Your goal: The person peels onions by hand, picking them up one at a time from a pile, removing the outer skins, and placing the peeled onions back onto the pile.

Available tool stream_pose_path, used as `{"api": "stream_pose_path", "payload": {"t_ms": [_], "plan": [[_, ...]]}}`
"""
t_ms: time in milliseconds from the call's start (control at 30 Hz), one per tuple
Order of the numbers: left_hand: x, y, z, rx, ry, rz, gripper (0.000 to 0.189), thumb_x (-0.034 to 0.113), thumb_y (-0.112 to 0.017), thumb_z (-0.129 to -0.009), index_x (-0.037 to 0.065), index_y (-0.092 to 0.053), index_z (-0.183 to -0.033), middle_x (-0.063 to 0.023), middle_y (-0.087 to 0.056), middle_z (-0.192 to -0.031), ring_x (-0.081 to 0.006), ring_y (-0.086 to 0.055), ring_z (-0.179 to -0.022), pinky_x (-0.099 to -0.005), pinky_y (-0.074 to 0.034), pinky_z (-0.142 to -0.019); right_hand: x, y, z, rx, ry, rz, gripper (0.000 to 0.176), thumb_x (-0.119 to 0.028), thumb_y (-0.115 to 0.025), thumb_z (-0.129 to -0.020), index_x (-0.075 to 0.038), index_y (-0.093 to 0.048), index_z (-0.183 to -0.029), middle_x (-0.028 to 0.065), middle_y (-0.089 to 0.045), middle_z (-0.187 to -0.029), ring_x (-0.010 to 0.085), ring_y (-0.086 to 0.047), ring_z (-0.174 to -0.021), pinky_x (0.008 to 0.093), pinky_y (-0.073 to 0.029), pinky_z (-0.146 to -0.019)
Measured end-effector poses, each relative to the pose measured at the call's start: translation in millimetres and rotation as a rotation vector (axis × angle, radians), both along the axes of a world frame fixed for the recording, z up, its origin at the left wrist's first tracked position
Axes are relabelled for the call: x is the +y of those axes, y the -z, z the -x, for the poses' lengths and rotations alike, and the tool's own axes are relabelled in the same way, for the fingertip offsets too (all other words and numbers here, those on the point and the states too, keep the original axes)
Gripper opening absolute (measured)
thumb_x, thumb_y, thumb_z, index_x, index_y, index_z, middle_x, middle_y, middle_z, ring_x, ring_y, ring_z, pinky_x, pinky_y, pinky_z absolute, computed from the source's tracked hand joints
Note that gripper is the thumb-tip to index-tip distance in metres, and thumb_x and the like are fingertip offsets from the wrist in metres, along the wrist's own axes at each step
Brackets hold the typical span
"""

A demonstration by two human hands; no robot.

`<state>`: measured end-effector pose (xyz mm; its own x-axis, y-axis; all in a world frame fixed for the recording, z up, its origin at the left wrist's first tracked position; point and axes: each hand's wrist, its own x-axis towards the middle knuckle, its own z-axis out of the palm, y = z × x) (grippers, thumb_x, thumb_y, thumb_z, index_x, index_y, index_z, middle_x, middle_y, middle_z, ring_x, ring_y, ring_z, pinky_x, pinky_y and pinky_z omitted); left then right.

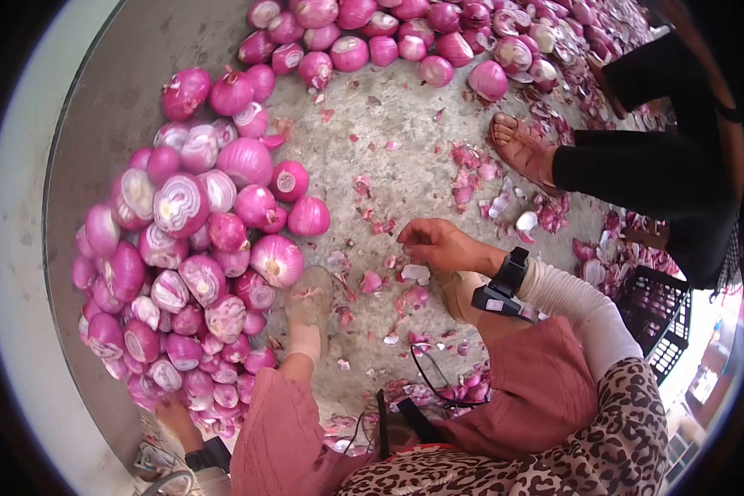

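Where onions end, skins litter floor.

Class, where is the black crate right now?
In the head view, the crate is on the right, beside the wearer's pale right sleeve and just below another person's black trousers.

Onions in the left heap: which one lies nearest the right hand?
The pink onion jutting furthest right from the heap, towards the right hand; its neighbour shows a cut face.

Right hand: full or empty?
Looks empty: the right hand is over the floor, fingers loosely bent, nothing showing between them. The palm is hidden, so I cannot rule out something small.
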<state>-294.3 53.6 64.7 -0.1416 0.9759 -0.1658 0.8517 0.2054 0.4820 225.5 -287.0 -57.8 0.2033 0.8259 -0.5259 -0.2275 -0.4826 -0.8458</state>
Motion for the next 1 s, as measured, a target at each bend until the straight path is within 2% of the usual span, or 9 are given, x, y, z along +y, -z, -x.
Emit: {"api": "stream_pose_path", "payload": {"t_ms": [200,300,467,533,733,767,800,867,1000], "plan": [[7.6,7.9,-10.8,-0.087,0.020,-0.003,0.013,0.011,-0.058,-0.082,0.005,-0.051,-0.073,-0.0031,-0.054,-0.060,-0.0099,-0.050,-0.048,-0.0253,-0.035,-0.040,-10.9,3.4,-5.1,-0.106,0.033,0.016,0.019,-0.005,-0.059,-0.084,0.000,-0.057,-0.103,0.0048,-0.063,-0.086,0.0117,-0.059,-0.077,0.0271,-0.050,-0.069],[12.1,10.2,-2.9,-0.001,0.083,0.001,0.013,0.011,-0.058,-0.082,0.005,-0.049,-0.074,-0.0020,-0.051,-0.061,-0.0088,-0.044,-0.047,-0.0251,-0.033,-0.040,-13.2,12.6,-6.9,-0.111,0.059,0.003,0.020,-0.007,-0.060,-0.082,-0.001,-0.059,-0.101,0.0070,-0.065,-0.084,0.0137,-0.061,-0.076,0.0290,-0.050,-0.068],[-1.5,-2.5,-20.3,-0.045,0.086,0.065,0.009,0.010,-0.058,-0.080,0.004,-0.052,-0.076,-0.0033,-0.052,-0.062,-0.0095,-0.048,-0.052,-0.0250,-0.037,-0.043,-17.0,15.4,-14.4,-0.231,0.055,-0.012,0.024,-0.010,-0.062,-0.080,-0.002,-0.060,-0.102,0.0079,-0.065,-0.083,0.0152,-0.062,-0.075,0.0298,-0.050,-0.067],[19.7,22.1,39.4,0.099,0.198,0.028,0.008,0.009,-0.059,-0.078,0.004,-0.054,-0.082,-0.0045,-0.055,-0.068,-0.0105,-0.052,-0.059,-0.0250,-0.042,-0.049,-15.6,11.6,-20.0,-0.314,0.014,-0.038,0.024,-0.012,-0.063,-0.079,-0.002,-0.061,-0.101,0.0086,-0.065,-0.082,0.0163,-0.062,-0.074,0.0302,-0.050,-0.067],[-60.3,-57.5,-96.6,-0.332,0.055,0.472,0.008,0.006,-0.056,-0.090,0.002,-0.054,-0.097,-0.0060,-0.059,-0.079,-0.0138,-0.057,-0.068,-0.0230,-0.047,-0.060,-14.4,19.7,-33.8,-0.361,0.063,-0.033,0.022,-0.012,-0.062,-0.079,-0.001,-0.061,-0.099,0.0102,-0.066,-0.081,0.0190,-0.064,-0.074,0.0317,-0.051,-0.067],[-59.0,-60.0,-105.0,-0.279,0.164,0.565,0.012,0.016,-0.057,-0.091,0.008,-0.055,-0.101,-0.0001,-0.062,-0.073,-0.0049,-0.051,-0.058,-0.0183,-0.032,-0.047,-14.6,23.7,-37.0,-0.371,0.075,-0.043,0.022,-0.011,-0.062,-0.079,-0.001,-0.061,-0.099,0.0106,-0.066,-0.080,0.0196,-0.064,-0.074,0.0321,-0.051,-0.066],[-60.7,-64.7,-127.4,-0.274,0.157,0.562,0.012,0.016,-0.057,-0.091,0.008,-0.055,-0.101,-0.0001,-0.062,-0.073,-0.0049,-0.051,-0.058,-0.0183,-0.032,-0.047,-12.5,20.8,-40.7,-0.364,0.069,-0.046,0.022,-0.011,-0.062,-0.079,-0.001,-0.061,-0.099,0.0106,-0.066,-0.080,0.0196,-0.064,-0.074,0.0321,-0.051,-0.066],[-62.5,-71.8,-181.0,-0.449,0.431,0.679,0.014,0.007,-0.058,-0.078,0.002,-0.053,-0.090,-0.0062,-0.058,-0.074,-0.0130,-0.056,-0.064,-0.0253,-0.046,-0.056,-8.4,14.8,-51.5,-0.349,0.074,0.014,0.022,-0.011,-0.063,-0.079,-0.001,-0.061,-0.097,0.0114,-0.067,-0.079,0.0203,-0.065,-0.072,0.0325,-0.051,-0.065],[-43.7,-66.0,-258.8,-0.414,0.733,0.860,0.021,-0.001,-0.055,-0.077,0.000,-0.051,-0.098,-0.0074,-0.059,-0.085,-0.0137,-0.060,-0.076,-0.0253,-0.049,-0.065,2.1,11.9,-83.0,-0.412,0.063,0.063,0.022,-0.012,-0.063,-0.078,-0.001,-0.062,-0.098,0.0127,-0.067,-0.080,0.0213,-0.066,-0.071,0.0332,-0.051,-0.066]]}}
